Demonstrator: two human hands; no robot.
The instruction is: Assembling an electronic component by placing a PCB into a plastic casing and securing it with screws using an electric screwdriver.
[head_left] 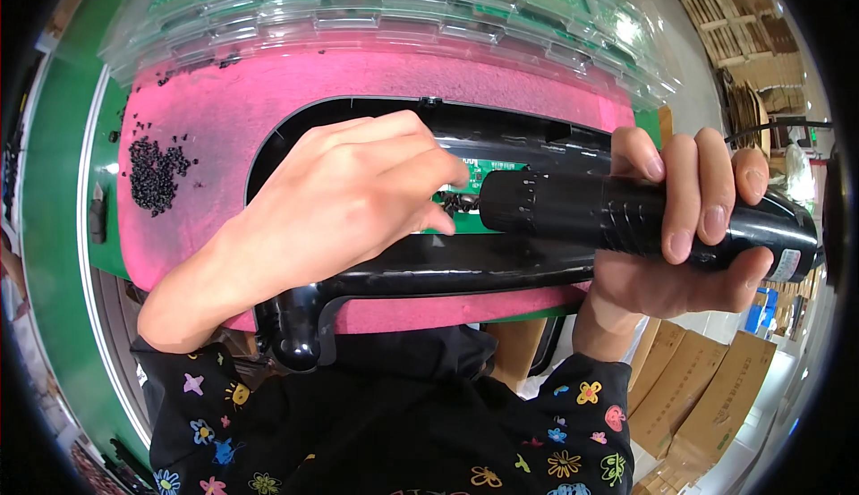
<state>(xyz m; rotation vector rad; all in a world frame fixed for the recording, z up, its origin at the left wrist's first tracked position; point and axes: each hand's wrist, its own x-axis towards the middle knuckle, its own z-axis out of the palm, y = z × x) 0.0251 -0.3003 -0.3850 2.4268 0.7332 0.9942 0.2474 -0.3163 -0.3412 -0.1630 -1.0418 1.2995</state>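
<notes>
My right hand [689,200] is wrapped around a thick black electric screwdriver [555,209], which lies level with its nose pointing left. Curled around the driver's tip, the thumb and fingers of my left hand [358,191] pinch at a small cluster of black screws [459,201]. How many of them the fingers hold cannot be told. Beneath both hands lies a black plastic housing [447,267], shaped like a shallow shell with a stub at its lower left. Inside the shell a green circuit board [494,167] shows in part; my left hand and the driver hide the rest.
A pile of black screws [157,173] sits on the pink mat [215,93] at the left, with several strays around it. Clear plastic trays of green boards [376,3] are stacked along the back. Cardboard boxes [693,388] stand on the floor at the lower right.
</notes>
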